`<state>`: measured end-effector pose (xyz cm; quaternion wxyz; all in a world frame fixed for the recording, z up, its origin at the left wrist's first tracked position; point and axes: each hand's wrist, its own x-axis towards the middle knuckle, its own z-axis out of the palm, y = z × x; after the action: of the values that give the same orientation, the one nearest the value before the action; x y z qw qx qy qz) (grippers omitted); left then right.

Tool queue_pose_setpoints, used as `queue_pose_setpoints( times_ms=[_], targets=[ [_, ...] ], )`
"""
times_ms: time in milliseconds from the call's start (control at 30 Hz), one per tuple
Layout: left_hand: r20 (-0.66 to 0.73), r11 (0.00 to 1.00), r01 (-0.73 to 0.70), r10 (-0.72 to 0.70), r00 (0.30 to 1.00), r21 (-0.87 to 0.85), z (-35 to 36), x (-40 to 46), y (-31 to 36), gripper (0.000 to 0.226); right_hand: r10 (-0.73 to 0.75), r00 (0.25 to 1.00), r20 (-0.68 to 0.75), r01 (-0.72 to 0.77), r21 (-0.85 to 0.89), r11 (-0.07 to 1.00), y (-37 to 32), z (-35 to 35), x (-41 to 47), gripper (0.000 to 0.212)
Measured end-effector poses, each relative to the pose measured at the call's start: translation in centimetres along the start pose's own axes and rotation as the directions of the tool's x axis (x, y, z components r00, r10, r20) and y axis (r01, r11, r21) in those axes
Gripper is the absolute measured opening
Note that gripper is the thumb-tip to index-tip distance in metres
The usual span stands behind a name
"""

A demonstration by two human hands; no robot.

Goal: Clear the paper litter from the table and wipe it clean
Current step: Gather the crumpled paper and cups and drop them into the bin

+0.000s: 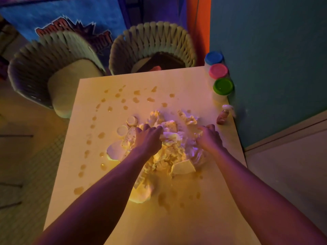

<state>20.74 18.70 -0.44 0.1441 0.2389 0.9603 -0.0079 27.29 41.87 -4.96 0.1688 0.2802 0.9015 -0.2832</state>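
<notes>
Two bare forearms are stretched forward over the table (109, 218). The left hand (147, 138) and right hand (208, 137) are set palm-down on the paper litter (169, 151), fingers curled into it, gripping crumpled paper. The heap is piled at the table's centre, ringed by amber drips (101, 135). Three lidded tubs (219, 80) are lined along the far right edge.

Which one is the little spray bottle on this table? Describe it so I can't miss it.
Follow the table's right edge along the teal wall. Three lidded tubs stand at the far corner; the spray bottle is just nearer than the green-lidded tub. It is the only slim, reddish thing with a white nozzle.
</notes>
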Motion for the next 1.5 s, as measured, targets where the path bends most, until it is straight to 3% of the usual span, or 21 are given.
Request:
queue_pose_setpoints(
  times_ms=[233, 367, 467, 600, 733, 833, 1000, 1100, 1233, 1333, 1500],
  targets=[
    [-0.260, 0.959, -0.098, 0.027, 0.965, -0.265, -1.0, -0.5, -3.0, 0.038, 0.044, 0.997, -0.065, -0.047, -0.056, 0.997, 0.1, 1.3, 1.4, 0.038],
    [-0.306, 0.765, -0.032, -0.218, 0.927, -0.643, -2.1, 0.3, -4.7, 0.029, 0.067, 0.989, -0.132, -0.071, -0.020, 0.997, -0.4, 1.2, 1.9, 0.034],
    [-0.250, 0.604, 0.051, -0.404, 0.880, -0.795, -3.3, 1.7, -6.3, 0.014, 0.115, 0.973, -0.198, -0.102, 0.072, 0.992, -1.2, 0.8, 2.3, 0.039],
    [-0.280, 0.705, 0.124, -0.428, 0.859, -0.698, -3.8, 4.1, -8.5, 0.022, 0.184, 0.959, -0.214, -0.126, 0.257, 0.958, -2.2, 0.4, 3.2, 0.043],
    [-0.126, 0.807, 0.165, -0.283, 0.951, -0.567, -3.5, 6.6, -8.9, 0.029, 0.211, 0.965, -0.155, -0.153, 0.322, 0.934, -3.2, 0.1, 4.2, 0.062],
    [-0.026, 0.870, 0.175, -0.211, 0.977, -0.461, -3.0, 8.2, -7.8, 0.024, 0.203, 0.969, -0.138, -0.167, 0.239, 0.957, -3.9, 0.2, 4.5, 0.080],
    [0.139, 0.922, 0.260, -0.229, 0.964, -0.288, -0.2, 10.2, -6.7, 0.049, 0.114, 0.974, -0.196, -0.120, -0.020, 0.993, -4.9, 0.7, 4.8, 0.067],
    [0.157, 0.934, 0.263, -0.230, 0.961, -0.242, 1.3, 10.6, -6.6, 0.054, 0.080, 0.979, -0.186, -0.095, -0.071, 0.993, -5.2, 1.2, 5.3, 0.062],
    [0.105, 0.901, 0.291, -0.271, 0.957, -0.322, 2.0, 10.1, -6.4, 0.032, 0.053, 0.977, -0.209, -0.073, -0.090, 0.993, -5.2, 1.7, 6.0, 0.053],
    [0.089, 0.852, 0.277, -0.265, 0.960, -0.444, 1.9, 9.6, -7.0, 0.036, 0.011, 0.969, -0.247, -0.030, -0.075, 0.997, -5.0, 1.7, 6.5, 0.045],
    [-0.027, 0.770, 0.245, -0.322, 0.947, -0.589, 1.1, 9.2, -8.3, 0.033, 0.006, 0.951, -0.309, 0.033, 0.120, 0.992, -4.8, 1.6, 7.2, 0.035]
  ],
)
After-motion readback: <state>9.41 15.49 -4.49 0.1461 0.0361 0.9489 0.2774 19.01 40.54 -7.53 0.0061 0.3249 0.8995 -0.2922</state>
